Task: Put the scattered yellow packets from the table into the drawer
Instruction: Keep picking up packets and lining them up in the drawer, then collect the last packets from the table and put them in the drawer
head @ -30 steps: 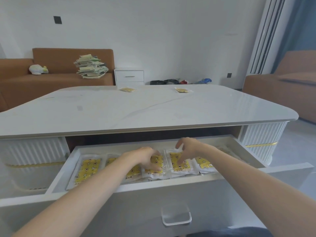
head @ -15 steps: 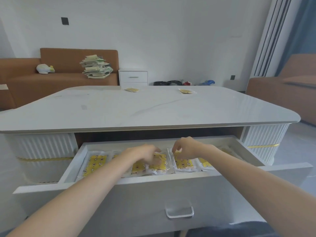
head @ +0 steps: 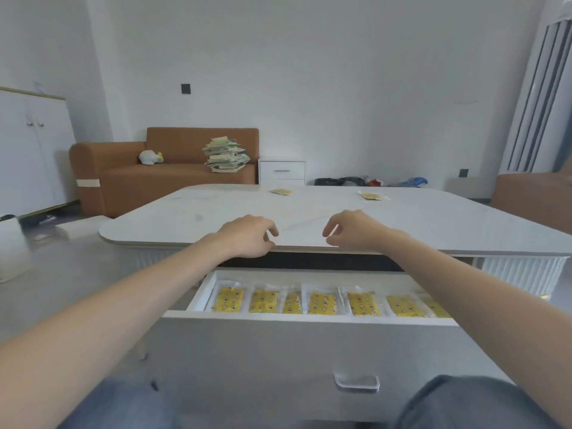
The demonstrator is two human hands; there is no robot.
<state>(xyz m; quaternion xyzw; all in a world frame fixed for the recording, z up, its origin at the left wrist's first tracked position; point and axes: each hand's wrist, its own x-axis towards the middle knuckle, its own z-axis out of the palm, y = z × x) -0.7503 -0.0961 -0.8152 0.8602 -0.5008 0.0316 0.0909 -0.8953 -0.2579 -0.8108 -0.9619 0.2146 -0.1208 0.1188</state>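
both loosely curled and empty, left grip (head: pixel 247 238) and right grip (head: pixel 356 233), yellow packets (head: pixel 322 302) below in drawer (head: pixel 278 351)

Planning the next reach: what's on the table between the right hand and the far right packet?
Nothing: the head view shows only bare tabletop between the right hand and that packet.

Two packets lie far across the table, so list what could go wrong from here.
1. The left packet and right packet lie near the far edge of the table; a stretched reach by the left hand or right hand, both empty, could nudge them off.
2. The drawer stands open in front of the person; leaning in may bump it.
3. The stored packets already span its width; extras may pile up and snag on closing.
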